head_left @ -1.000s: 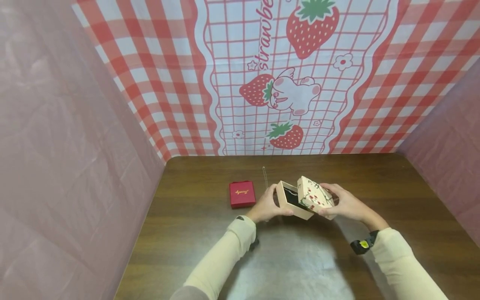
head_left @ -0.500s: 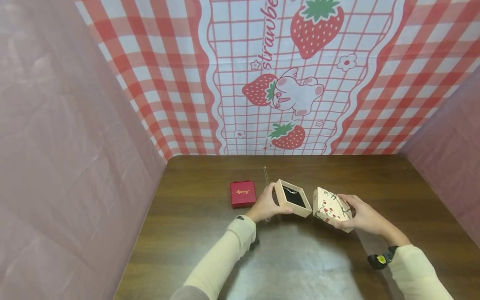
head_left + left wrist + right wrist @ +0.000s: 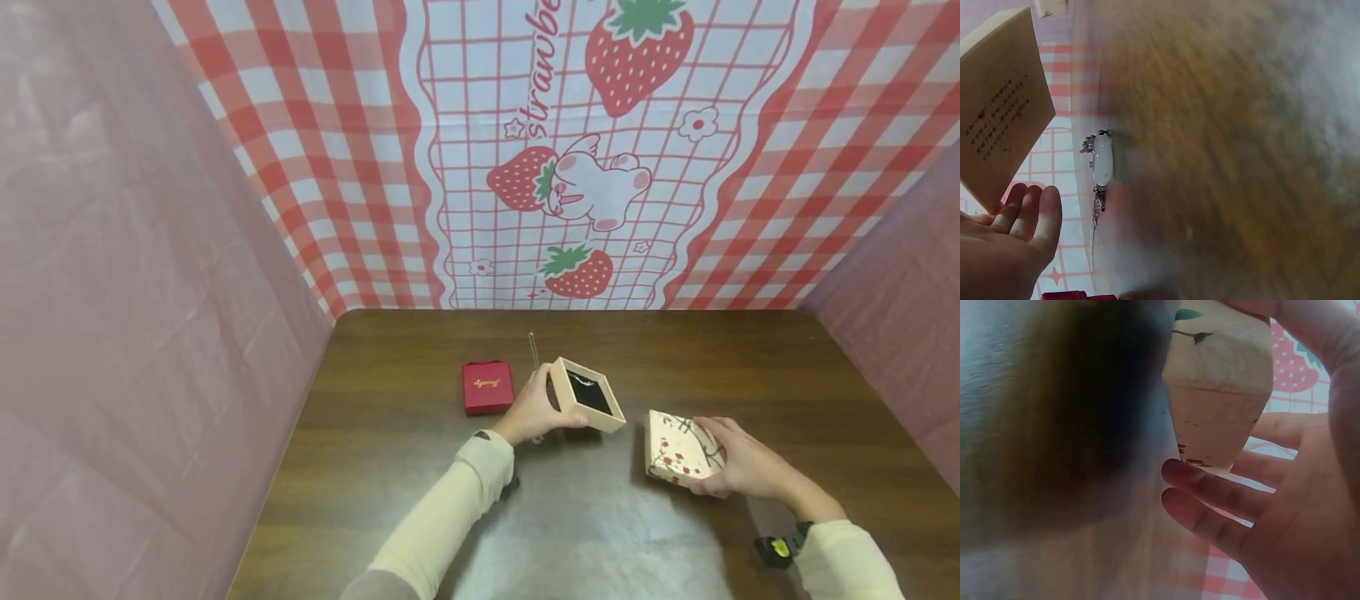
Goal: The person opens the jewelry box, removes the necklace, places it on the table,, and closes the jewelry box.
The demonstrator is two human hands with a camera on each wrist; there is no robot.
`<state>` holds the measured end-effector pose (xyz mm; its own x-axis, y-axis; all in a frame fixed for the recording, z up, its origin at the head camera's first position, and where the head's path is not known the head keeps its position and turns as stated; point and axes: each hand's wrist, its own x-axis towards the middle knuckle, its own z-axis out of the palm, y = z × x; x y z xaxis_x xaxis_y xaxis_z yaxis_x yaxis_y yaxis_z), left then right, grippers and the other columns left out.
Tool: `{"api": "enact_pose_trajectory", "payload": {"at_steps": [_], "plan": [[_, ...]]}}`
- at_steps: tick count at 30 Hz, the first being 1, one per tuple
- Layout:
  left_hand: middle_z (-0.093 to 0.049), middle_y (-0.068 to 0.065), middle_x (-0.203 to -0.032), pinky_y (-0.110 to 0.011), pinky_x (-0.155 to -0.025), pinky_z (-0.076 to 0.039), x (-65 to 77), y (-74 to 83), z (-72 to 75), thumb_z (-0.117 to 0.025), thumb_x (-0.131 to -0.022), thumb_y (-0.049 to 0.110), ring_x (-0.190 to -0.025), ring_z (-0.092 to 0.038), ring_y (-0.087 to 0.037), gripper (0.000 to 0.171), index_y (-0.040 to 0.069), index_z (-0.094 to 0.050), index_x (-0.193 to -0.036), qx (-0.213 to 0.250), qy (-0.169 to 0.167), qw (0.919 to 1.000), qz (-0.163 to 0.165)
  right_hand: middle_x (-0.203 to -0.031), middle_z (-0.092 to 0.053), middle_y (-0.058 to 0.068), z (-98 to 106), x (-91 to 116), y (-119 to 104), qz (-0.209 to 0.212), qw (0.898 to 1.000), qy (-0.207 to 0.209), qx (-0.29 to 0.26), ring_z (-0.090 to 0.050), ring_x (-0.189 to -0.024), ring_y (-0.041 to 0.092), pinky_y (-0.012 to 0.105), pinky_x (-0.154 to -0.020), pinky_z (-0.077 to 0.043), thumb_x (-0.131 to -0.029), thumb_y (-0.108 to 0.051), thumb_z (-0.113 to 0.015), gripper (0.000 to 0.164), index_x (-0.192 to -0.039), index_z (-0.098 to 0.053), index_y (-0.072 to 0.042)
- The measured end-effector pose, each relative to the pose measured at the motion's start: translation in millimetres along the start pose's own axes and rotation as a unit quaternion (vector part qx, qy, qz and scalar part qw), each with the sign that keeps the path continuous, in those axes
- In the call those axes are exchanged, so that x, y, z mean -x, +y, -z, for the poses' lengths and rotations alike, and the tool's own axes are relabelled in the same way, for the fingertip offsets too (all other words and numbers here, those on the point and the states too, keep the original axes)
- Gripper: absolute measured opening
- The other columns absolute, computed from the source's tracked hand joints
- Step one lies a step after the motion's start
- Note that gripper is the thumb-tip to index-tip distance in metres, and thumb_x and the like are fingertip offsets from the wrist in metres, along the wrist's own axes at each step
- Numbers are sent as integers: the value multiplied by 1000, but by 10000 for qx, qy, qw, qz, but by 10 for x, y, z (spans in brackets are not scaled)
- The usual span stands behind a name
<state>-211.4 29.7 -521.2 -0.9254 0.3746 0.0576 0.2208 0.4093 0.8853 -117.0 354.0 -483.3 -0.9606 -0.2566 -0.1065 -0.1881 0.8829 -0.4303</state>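
Note:
My left hand (image 3: 534,410) grips a cream jewelry box base (image 3: 613,417) by its left side, its open top tilted to face the head camera. Inside lies a black pad (image 3: 589,395) with a thin silvery chain (image 3: 581,379) near its upper edge. Printed lettering shows on the outside of the box base (image 3: 1019,144) in the left wrist view. In my right hand (image 3: 750,462) is the matching lid (image 3: 675,446), with red blossoms and green twigs, held between thumb and fingers near the tabletop. Lid and base are apart.
A red jewelry box (image 3: 487,387) with gold lettering stands left of my left hand. Behind that hand lies a slender metallic ornament (image 3: 533,348); the left wrist view shows its white oval piece (image 3: 1103,160). Cloth walls enclose the wooden table (image 3: 390,467).
The lid has come off the box base and moved right and toward me with my right hand. My left hand and the base have stayed nearly in place.

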Motion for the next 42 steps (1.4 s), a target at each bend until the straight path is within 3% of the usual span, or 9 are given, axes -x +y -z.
{"api": "enact_pose_trajectory", "payload": {"at_steps": [11, 20, 25, 32, 37, 42], "plan": [[-52, 1, -113, -28, -96, -46, 12, 34, -15, -90, -61, 42, -103, -50, -9, 87, 17, -43, -130, -288, 25, 9996, 28, -125, -50, 35, -175, 233, 125, 232, 9991, 325, 152, -53, -108, 54, 67, -84, -46, -40, -36, -94, 113, -132, -46, 9], [-53, -1, -116, -30, -97, -47, -19, 100, 74, -89, -62, 42, -106, -51, -10, 86, 16, -43, -130, -171, 185, 9996, -127, -125, -51, 34, -183, 322, 95, 298, 9982, 407, 312, -53, -105, 54, 68, -83, -45, -33, -36, -95, 117, -131, -47, 8], [-52, -1, -118, -28, -97, -47, -10, 107, 60, -88, -64, 43, -108, -50, -9, 87, 17, -42, -132, -286, 58, 9995, -117, -124, -53, 33, -216, 373, 114, 388, 9974, 539, 264, -54, -104, 53, 68, -83, -44, -32, -34, -94, 116, -130, -48, 9], [-52, -2, -119, -32, -99, -47, 7, 121, 46, -88, -64, 42, -109, -51, -11, 87, 16, -41, -133, -216, 97, 9997, -51, -128, -48, 35, -226, 392, 134, 329, 9984, 438, 144, -51, -107, 55, 70, -83, -42, -35, -33, -94, 117, -133, -44, 8], [-52, -1, -118, -31, -99, -47, 6, 116, 26, -89, -64, 42, -108, -51, -10, 88, 16, -41, -133, -158, 70, 9998, -32, -131, -40, 41, -168, 377, 135, 225, 9989, 348, -227, -44, -111, 63, 78, -79, -38, -48, -28, -93, 106, -135, -43, 5], [-52, -1, -119, -31, -101, -46, 17, 105, 4, -89, -64, 41, -109, -51, -10, 88, 16, -41, -133, -111, 60, 9999, -68, -130, -43, 39, -147, 356, 125, 338, 9982, 474, -167, -46, -111, 61, 77, -79, -39, -56, -33, -91, 95, -132, -48, 4]]}}
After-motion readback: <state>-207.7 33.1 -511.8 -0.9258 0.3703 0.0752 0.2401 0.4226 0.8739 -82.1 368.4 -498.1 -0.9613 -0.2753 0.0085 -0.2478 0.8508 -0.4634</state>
